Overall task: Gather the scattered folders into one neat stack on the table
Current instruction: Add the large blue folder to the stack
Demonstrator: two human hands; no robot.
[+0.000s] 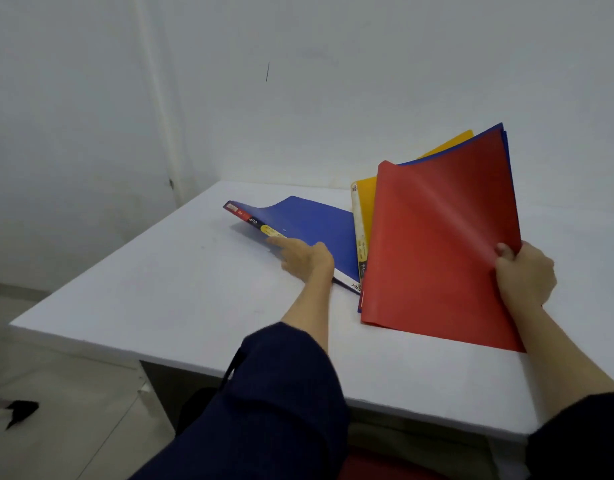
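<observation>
A red folder (437, 244) stands tilted up at the right of centre in the frame, its lower edge resting on the white table (160, 289). Behind it, fanned out, are a yellow folder (364, 206) and another blue one whose edge shows along the top and right side of the red. The right hand (523, 271) is clamped on the right edge of this bunch, thumb on the red cover. Just left of the bunch, a blue folder (309, 220) lies on the table in the middle of the frame, its far left corner lifted a little, a printed label strip along its near edge. The left hand (304, 256) rests on that strip, fingers stretched flat and not gripping. Both arms wear dark blue sleeves (281, 393). A white wall (333, 81) fills the upper frame.
</observation>
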